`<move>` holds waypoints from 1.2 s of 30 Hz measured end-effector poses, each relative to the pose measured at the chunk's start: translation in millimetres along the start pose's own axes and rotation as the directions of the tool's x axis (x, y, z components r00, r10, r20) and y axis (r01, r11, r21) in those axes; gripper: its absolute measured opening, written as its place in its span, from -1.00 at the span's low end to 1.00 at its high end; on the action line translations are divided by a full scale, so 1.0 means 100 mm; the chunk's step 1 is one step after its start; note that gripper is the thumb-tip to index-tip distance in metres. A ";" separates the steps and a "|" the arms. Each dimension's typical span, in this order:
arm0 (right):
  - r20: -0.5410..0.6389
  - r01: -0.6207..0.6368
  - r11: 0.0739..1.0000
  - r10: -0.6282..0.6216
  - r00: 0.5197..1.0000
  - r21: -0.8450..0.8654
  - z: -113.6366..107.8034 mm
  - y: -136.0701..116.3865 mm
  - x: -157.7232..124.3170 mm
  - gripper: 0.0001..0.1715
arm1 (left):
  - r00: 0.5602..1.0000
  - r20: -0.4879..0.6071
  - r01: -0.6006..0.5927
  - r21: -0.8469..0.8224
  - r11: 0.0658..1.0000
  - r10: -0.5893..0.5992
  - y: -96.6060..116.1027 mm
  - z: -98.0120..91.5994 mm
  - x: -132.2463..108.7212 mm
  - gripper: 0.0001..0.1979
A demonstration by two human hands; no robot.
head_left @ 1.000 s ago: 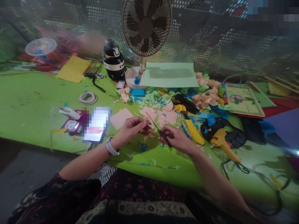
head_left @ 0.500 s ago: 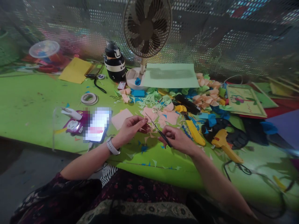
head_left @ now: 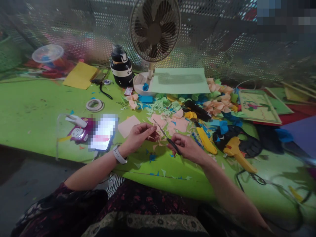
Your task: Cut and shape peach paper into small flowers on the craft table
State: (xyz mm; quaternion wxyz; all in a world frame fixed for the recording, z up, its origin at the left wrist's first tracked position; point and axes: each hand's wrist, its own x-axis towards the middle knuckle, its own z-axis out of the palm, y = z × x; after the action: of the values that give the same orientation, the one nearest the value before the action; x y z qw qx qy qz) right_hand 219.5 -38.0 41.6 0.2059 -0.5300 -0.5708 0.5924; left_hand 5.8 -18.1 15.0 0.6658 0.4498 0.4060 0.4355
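My left hand (head_left: 138, 135) pinches a small piece of pink paper (head_left: 153, 135) just above the green table (head_left: 37, 115). My right hand (head_left: 188, 148) grips a pair of black scissors (head_left: 166, 136), whose blades point up and left towards that paper. Both hands hover near the table's front edge, over scattered paper offcuts. A pale watch sits on my left wrist.
A phone (head_left: 103, 131) lies left of my left hand, beside a tape roll (head_left: 94, 105). A desk fan (head_left: 154, 39), a black bottle (head_left: 121, 67) and a pale green sheet (head_left: 180, 80) stand behind. A yellow glue gun (head_left: 237, 153) with its cord lies to the right.
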 end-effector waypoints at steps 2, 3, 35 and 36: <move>0.004 -0.005 1.000 0.005 1.000 0.010 0.00 0.00 0.00 -0.38 | 1.000 -0.010 -0.003 -0.007 1.000 0.003 -0.01 -0.01 0.01 -0.60; 0.003 -0.007 1.000 0.007 1.000 0.015 0.00 0.00 0.00 -0.37 | 1.000 -0.015 -0.005 -0.011 1.000 0.005 -0.02 -0.01 0.01 -0.60; -0.205 0.099 0.993 -0.110 0.973 -0.064 -0.15 0.08 0.03 -0.39 | 0.999 0.005 0.042 -0.045 0.998 -0.042 -0.04 -0.05 0.05 -0.59; -0.235 0.106 0.990 -0.126 0.964 -0.097 -0.17 0.12 0.06 -0.41 | 0.999 0.002 0.049 -0.054 0.997 -0.048 -0.03 -0.05 0.05 -0.59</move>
State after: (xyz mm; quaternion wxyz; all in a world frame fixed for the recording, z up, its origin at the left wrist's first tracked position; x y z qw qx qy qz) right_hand 236.8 -28.4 32.6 0.2854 -0.5715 -0.5959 0.4866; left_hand 3.2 -13.2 9.7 0.6883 0.4217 0.4045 0.4299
